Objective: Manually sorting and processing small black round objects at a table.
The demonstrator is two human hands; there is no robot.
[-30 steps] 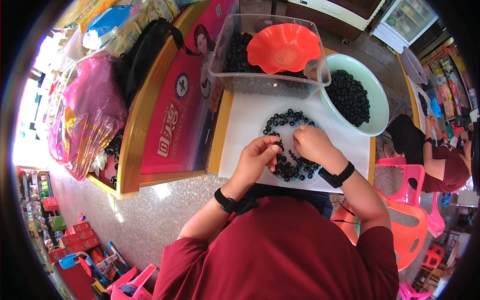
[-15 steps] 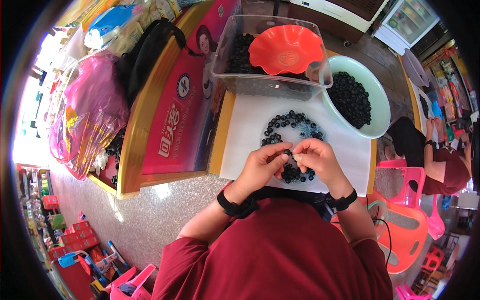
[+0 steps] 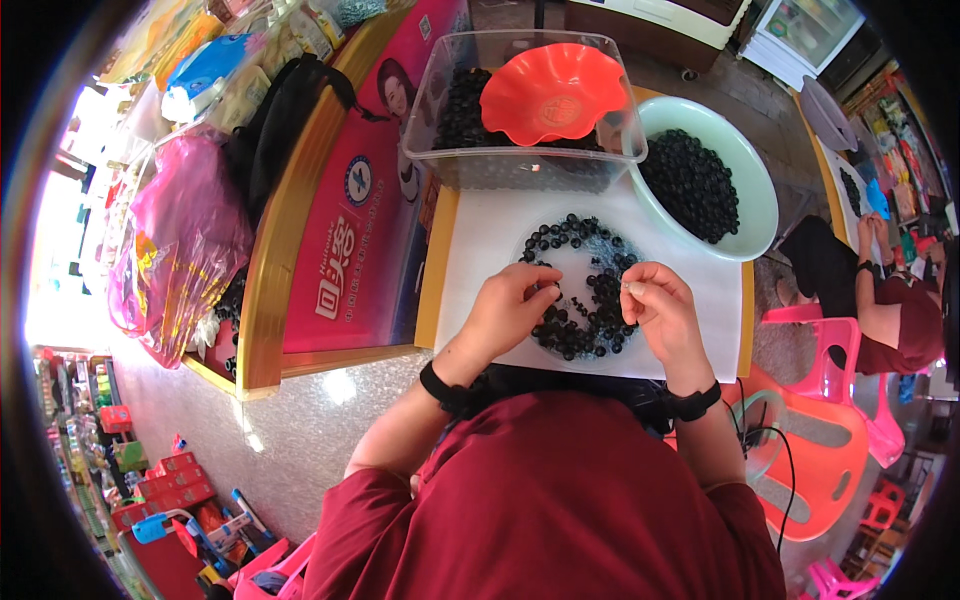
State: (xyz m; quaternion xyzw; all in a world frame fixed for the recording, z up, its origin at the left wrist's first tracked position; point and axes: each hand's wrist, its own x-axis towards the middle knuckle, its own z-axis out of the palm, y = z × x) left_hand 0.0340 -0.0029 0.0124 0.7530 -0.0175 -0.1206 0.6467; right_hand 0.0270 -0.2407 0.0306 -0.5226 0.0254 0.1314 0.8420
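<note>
Several small black round bead-like pieces (image 3: pixel 580 340) form a rough ring on a clear round tray (image 3: pixel 530 235), with bluish strands or chips among them. At the ring's left side my left hand (image 3: pixel 508 305) is closed, thumb and index finger pinched together; anything between them is too small to make out. My right hand (image 3: pixel 662 315) is at the ring's right edge, its thumb and forefinger pinched on something I cannot make out. The two hands are apart, with part of the ring between them.
Behind the tray stands a clear plastic bin (image 3: pixel 520 172) of black pieces, a red scalloped bowl (image 3: pixel 550 95) on it. A pale green basin (image 3: pixel 757 200) of black pieces sits at right. A pink-fronted counter (image 3: pixel 330 240) borders the left. Another person (image 3: pixel 905 315) sits far right.
My hands, close together over the tray half a second ago, have moved apart, the left one leftward and the right one rightward. More of the bead ring shows between them.
</note>
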